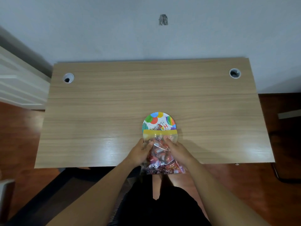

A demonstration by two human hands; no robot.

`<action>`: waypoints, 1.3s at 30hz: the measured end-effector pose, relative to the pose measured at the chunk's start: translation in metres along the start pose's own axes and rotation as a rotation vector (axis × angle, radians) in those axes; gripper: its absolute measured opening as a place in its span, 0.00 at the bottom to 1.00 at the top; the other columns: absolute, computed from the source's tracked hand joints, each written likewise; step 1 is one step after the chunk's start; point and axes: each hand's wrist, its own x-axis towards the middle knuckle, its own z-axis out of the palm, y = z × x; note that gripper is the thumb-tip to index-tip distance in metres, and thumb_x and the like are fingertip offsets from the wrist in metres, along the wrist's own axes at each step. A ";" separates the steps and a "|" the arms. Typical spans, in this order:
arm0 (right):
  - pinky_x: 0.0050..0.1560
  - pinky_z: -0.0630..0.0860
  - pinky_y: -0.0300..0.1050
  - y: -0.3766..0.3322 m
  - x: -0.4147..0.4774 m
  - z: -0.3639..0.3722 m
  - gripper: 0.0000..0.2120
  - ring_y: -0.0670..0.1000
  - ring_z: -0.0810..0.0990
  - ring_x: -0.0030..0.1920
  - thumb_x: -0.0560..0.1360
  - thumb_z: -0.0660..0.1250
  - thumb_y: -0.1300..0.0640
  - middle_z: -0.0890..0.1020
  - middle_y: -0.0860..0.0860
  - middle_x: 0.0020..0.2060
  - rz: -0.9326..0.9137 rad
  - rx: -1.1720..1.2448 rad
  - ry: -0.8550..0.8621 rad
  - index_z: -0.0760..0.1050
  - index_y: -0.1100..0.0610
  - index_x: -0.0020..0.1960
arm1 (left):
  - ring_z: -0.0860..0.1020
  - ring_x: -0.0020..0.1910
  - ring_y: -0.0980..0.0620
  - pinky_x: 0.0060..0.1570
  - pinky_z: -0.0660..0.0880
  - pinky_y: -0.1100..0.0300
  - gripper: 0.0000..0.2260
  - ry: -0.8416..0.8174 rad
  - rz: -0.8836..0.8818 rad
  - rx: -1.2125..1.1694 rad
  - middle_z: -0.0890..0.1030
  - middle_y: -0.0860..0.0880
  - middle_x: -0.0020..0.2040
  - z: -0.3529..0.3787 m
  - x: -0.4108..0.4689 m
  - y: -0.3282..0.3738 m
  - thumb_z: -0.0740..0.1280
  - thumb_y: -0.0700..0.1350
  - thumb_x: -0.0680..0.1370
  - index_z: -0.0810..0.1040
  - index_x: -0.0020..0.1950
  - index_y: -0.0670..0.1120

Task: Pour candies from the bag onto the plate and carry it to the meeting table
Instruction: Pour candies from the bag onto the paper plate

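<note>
A clear plastic bag (160, 159) full of red-wrapped candies is held above the near edge of the wooden desk (114, 111), its yellow-banded mouth pointing away from me over a colourful birthday paper plate (158, 120). My left hand (140, 151) grips the bag's left side and my right hand (176, 150) grips its right side. One candy lies on the plate just beyond the bag's mouth. The bag covers the near half of the plate.
Two round cable holes (68, 77) (234, 73) sit in the desk's far corners. A white wall stands right behind the desk. A white cabinet (21, 84) is at the left, and a dark chair (81, 185) is below the desk's near edge.
</note>
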 end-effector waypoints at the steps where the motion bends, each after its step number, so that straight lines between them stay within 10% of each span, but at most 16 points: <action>1: 0.63 0.75 0.47 0.002 0.003 0.001 0.28 0.50 0.83 0.58 0.85 0.58 0.32 0.85 0.50 0.65 0.007 0.004 0.003 0.79 0.47 0.75 | 0.86 0.48 0.58 0.50 0.83 0.60 0.18 0.003 0.004 0.000 0.88 0.48 0.60 -0.001 0.000 -0.001 0.65 0.58 0.85 0.75 0.69 0.49; 4: 0.68 0.74 0.53 0.004 0.004 0.003 0.35 0.54 0.82 0.64 0.81 0.58 0.26 0.82 0.52 0.72 0.053 0.006 -0.010 0.76 0.47 0.78 | 0.88 0.53 0.52 0.63 0.82 0.50 0.16 0.001 0.016 0.002 0.89 0.49 0.56 -0.005 0.001 -0.006 0.66 0.57 0.85 0.75 0.68 0.50; 18: 0.76 0.70 0.56 0.008 0.004 0.005 0.29 0.54 0.79 0.72 0.84 0.61 0.33 0.80 0.53 0.76 0.048 0.023 0.028 0.76 0.48 0.78 | 0.88 0.54 0.44 0.57 0.84 0.43 0.16 -0.031 0.023 0.021 0.89 0.48 0.53 -0.017 0.002 -0.003 0.68 0.61 0.83 0.76 0.64 0.53; 27: 0.64 0.72 0.51 0.007 0.000 0.000 0.27 0.54 0.82 0.60 0.84 0.61 0.33 0.85 0.47 0.51 0.063 0.041 0.048 0.82 0.52 0.70 | 0.89 0.53 0.47 0.61 0.84 0.43 0.17 -0.027 0.010 -0.005 0.90 0.49 0.54 -0.015 0.001 0.000 0.68 0.62 0.82 0.77 0.62 0.51; 39: 0.50 0.76 0.44 0.008 -0.004 -0.007 0.25 0.50 0.86 0.53 0.84 0.64 0.35 0.90 0.53 0.50 0.041 0.063 0.101 0.87 0.54 0.53 | 0.86 0.33 0.56 0.31 0.79 0.63 0.15 -0.024 0.027 -0.154 0.90 0.43 0.55 -0.017 -0.010 0.014 0.71 0.52 0.83 0.79 0.66 0.47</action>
